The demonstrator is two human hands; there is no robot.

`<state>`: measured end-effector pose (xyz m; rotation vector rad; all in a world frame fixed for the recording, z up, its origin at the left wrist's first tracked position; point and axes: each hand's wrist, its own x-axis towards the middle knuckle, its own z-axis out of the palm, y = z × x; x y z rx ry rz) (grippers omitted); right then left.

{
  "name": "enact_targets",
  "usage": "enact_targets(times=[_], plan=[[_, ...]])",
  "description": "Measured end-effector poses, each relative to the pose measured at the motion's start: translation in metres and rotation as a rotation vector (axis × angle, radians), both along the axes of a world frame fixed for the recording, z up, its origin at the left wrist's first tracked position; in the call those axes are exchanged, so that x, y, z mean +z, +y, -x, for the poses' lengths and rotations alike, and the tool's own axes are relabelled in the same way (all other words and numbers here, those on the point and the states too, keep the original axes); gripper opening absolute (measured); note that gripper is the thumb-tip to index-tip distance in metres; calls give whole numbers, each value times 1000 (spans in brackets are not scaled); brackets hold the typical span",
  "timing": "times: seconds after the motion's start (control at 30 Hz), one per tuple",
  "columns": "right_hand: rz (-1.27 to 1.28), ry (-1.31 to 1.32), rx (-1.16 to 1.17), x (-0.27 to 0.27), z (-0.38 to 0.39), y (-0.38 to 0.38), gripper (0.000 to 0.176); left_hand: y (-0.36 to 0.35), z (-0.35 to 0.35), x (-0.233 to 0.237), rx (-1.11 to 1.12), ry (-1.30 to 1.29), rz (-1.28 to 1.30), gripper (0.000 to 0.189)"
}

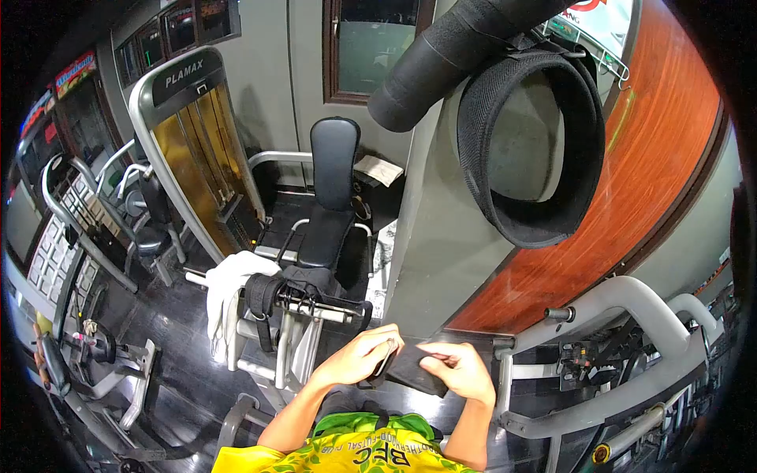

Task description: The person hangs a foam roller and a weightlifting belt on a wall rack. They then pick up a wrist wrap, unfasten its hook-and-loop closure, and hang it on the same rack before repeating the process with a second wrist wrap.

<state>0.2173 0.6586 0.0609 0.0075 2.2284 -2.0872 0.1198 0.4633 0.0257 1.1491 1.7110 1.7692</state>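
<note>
A black strap or belt (418, 370) stretches between my two hands in front of my yellow and green shirt. My left hand (359, 356) is closed on its left end, near what looks like a metal buckle. With thumb and fingers my right hand (464, 370) pinches the wide right part. Just beyond my left hand, a white towel (229, 288) and black straps (264, 296) hang over a metal rack (293, 335). Large black padded belts (481, 142) hang from hooks at the upper right.
A PLAMAX weight machine (185, 118) with a black padded seat (323, 232) stands ahead to the left. A grey pillar (441, 213) and an orange wood panel (631, 181) rise ahead to the right. Thick grey machine bars (631, 315) are at the right.
</note>
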Motion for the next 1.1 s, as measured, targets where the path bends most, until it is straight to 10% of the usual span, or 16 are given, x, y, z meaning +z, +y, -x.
enact_targets(times=[0.23, 0.6, 0.77, 0.97, 1.1], plan=[[-18, -29, -15, 0, 6, 0, 23, -5, 0, 19, 226, 390, 191, 24], [-440, -5, 36, 11, 8, -1, 23, -6, 2, -8, 65, -374, 144, 20], [-143, 66, -43, -21, 16, 11, 15, -10, 5, -15, 16, -400, 41, 15], [-600, 556, 276, -24, 34, 3, 17, -11, 16, -11, -207, -355, -7, 10], [-298, 316, 297, -40, 37, -1, 14, -19, 15, -9, -302, -690, -137, 19]])
